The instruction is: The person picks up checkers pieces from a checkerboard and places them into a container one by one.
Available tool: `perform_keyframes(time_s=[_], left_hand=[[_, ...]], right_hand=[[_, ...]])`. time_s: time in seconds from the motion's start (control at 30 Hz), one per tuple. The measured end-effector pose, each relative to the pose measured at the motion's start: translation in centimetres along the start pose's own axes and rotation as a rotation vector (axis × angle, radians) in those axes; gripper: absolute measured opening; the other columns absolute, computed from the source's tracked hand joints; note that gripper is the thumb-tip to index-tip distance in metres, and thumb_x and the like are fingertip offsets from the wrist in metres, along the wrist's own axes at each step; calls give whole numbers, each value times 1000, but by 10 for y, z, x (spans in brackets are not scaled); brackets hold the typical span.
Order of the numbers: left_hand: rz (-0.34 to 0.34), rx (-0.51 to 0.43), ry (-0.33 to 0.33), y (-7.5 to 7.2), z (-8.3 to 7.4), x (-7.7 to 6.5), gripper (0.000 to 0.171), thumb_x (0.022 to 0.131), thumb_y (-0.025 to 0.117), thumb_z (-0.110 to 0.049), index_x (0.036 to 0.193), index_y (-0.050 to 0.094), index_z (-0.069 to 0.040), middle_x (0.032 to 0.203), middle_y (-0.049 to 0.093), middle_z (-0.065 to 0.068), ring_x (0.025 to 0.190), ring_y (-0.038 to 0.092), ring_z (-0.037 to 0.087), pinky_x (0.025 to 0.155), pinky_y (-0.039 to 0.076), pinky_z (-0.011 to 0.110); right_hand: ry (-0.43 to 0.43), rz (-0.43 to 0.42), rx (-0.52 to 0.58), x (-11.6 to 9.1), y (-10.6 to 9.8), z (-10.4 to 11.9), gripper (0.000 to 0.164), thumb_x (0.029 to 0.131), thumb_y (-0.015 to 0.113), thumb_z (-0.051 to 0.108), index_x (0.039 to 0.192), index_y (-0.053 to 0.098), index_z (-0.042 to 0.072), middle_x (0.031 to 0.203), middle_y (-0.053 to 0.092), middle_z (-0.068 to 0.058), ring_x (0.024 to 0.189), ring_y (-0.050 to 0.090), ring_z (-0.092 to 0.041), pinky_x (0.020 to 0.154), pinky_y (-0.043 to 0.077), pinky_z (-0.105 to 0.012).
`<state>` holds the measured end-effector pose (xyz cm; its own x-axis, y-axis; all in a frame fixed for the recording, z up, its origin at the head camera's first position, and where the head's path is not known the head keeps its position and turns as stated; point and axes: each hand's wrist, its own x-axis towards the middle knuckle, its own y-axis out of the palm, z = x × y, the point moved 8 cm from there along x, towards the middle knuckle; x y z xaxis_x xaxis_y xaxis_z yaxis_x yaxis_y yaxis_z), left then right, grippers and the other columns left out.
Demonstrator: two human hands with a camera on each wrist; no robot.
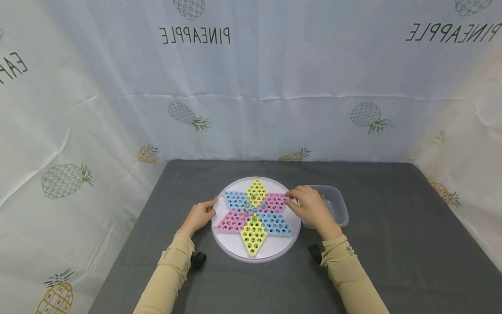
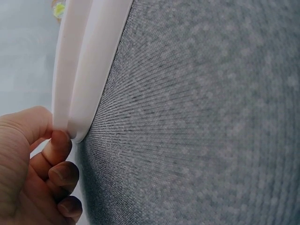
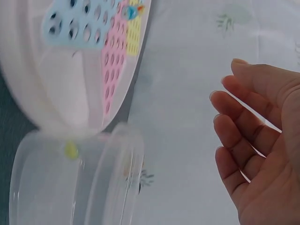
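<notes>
A round white Chinese checkers board (image 1: 232, 245) with a yellow, blue and pink star lies on the table. Several glass marbles sit around its centre, among them a blue marble (image 1: 255, 210) and a green marble (image 1: 254, 219). At the board's left edge my left hand (image 1: 201, 215) pinches the rim (image 2: 63, 103) between thumb and finger. My right hand (image 1: 310, 207) hovers by the right end of the pink section, fingers loosely curved. The right wrist view shows nothing between its fingertips. Partly behind this hand stands a clear plastic box (image 1: 345, 213).
Inside the box, a yellow-green marble (image 3: 71, 150) shows through the wall. A dark grey cloth (image 1: 392, 244) covers the table. White pineapple-print curtains (image 1: 259, 74) hang behind and at both sides. Black wrist devices (image 1: 198, 260) sit below each hand.
</notes>
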<state>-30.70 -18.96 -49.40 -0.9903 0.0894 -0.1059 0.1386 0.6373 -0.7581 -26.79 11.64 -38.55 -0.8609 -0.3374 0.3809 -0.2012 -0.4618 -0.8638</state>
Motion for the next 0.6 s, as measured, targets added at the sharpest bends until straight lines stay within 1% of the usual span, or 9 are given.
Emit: perform_keyframes(time_s=[0.1,0.3,0.47,0.6], left_hand=[[-2,1,-2,0,0,1,49,89,53,-15,138,47,-15,56,33,-3,52,26,11,50,27,25],[4,8,-11,1,1,1,49,89,53,-17,138,46,-16,56,33,-3,51,27,11,51,27,25],[3,10,-16,1,1,1,49,89,52,-17,138,46,-17,57,34,-3,52,27,11,51,27,26],[5,10,-17,1,1,0,49,89,52,-17,138,47,-16,57,34,-3,52,27,11,51,27,26]], right_hand=[[-25,7,5,2,4,10,18,84,67,23,96,71,11,86,66,-1,85,57,-21,79,44,-43],[-92,14,23,5,14,31,16,83,68,24,94,71,13,86,66,1,82,57,-18,74,43,-38],[-118,36,37,8,23,46,15,83,67,25,92,72,13,85,66,3,80,56,-15,73,43,-36],[-161,47,19,10,30,58,15,83,68,26,91,72,15,84,66,3,75,55,-13,72,43,-34]])
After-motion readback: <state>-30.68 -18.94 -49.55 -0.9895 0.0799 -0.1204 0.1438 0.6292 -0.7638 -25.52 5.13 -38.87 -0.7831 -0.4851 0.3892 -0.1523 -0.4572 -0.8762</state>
